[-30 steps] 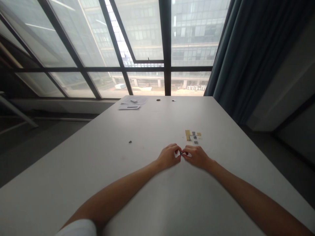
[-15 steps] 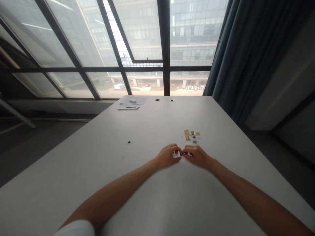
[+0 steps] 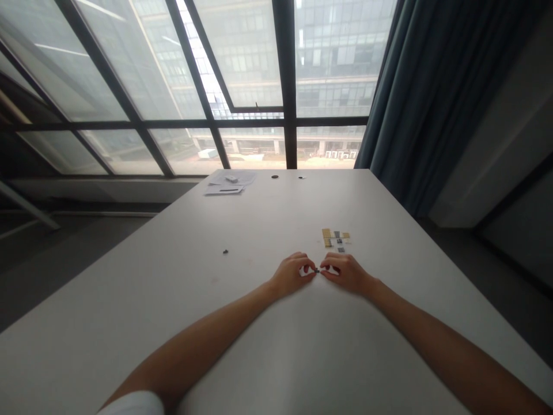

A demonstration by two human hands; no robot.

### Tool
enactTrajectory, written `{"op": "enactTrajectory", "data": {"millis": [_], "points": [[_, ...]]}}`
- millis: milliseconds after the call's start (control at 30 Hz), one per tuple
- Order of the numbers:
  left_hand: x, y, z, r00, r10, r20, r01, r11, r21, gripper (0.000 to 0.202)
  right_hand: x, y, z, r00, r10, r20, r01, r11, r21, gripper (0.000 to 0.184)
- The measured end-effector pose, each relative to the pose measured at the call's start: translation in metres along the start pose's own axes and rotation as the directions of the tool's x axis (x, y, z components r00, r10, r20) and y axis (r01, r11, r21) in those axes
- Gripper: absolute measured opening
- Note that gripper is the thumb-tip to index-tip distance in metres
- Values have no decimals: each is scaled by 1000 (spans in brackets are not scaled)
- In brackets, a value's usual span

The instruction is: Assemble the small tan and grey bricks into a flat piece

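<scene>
In the head view, my left hand (image 3: pixel 294 272) pinches a small dark piece (image 3: pixel 317 270) between thumb and fingertips, low over the white table. The piece is too small for me to tell its kind. My right hand (image 3: pixel 345 272) faces it from the right, its thumb and index fingertip slightly apart at the piece's edge. Whether those fingertips touch the piece is hard to see. Just beyond my right hand lies a group of small yellow blocks (image 3: pixel 326 233) and dark grey blocks (image 3: pixel 341 249). Another small dark piece (image 3: pixel 225 251) rests on the table to the left.
Papers (image 3: pixel 224 189) with a small white object (image 3: pixel 232 179) on them lie at the far left of the table (image 3: pixel 173 300). A dark round spot (image 3: pixel 275 177) and a small dark-and-white item (image 3: pixel 301 177) are near the far edge. Windows and a blue curtain (image 3: pixel 401 115) stand beyond.
The right fingertips have drawn back slightly from the dark piece, and more of it shows between the hands. My left hand keeps its pinch. The view has shifted slightly.
</scene>
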State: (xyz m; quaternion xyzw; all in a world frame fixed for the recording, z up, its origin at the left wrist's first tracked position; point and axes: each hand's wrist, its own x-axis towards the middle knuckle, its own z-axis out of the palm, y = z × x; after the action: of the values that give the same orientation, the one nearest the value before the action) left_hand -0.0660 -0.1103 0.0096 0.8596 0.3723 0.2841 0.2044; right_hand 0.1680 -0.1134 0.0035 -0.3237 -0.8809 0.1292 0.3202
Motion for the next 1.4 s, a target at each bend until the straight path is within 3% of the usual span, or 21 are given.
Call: {"op": "enactTrajectory", "data": {"millis": [733,900,1167,1400], "points": [[0,-3,3,999,39,-34,-40,999,-16,5,2,-4,7,999,-37,-38,38,999,20,11],[-1,-5,1,999,-1,-50,0,1000,-19,19,3,-1,-2,997,2,-81,-1,1000,11,11],[-1,-9,3,996,-64,-69,63,998,-14,30,-6,46,-53,924,301,-236,-292,954,74,12],[-2,-11,5,996,-33,-79,32,999,-11,34,-23,83,-57,899,410,-153,-415,910,-6,16]]}}
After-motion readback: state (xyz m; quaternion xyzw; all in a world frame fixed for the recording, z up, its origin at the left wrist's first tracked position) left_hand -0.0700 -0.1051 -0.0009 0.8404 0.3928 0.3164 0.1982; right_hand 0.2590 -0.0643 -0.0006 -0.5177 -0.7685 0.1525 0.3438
